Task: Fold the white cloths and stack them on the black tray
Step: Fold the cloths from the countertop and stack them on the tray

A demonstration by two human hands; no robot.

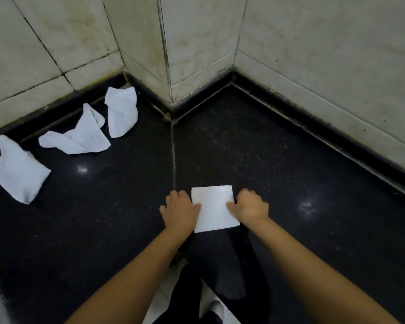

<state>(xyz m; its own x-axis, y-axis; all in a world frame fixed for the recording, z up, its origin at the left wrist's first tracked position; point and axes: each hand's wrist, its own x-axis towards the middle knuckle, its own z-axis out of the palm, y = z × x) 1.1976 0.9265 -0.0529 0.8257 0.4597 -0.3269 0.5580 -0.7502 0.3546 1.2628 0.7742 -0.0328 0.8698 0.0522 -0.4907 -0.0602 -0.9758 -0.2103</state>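
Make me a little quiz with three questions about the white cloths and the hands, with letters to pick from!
1. Where do the crumpled cloths lie?
A. on the far left, by the tiled wall
B. on the far right, by the wall
C. under the person's arms

2. How many crumpled cloths are there?
A. one
B. three
C. six

3. What shape is the cloth between the hands in?
A. rolled into a ball
B. hanging in the air
C. folded flat into a neat rectangle

Answers:
1 A: the crumpled cloths sit at the left on the black surface, near the wall.
2 B: three separate bunched cloths show there.
3 C: the folded cloth lies flat, with the left hand on its left edge and the right hand on its right edge.
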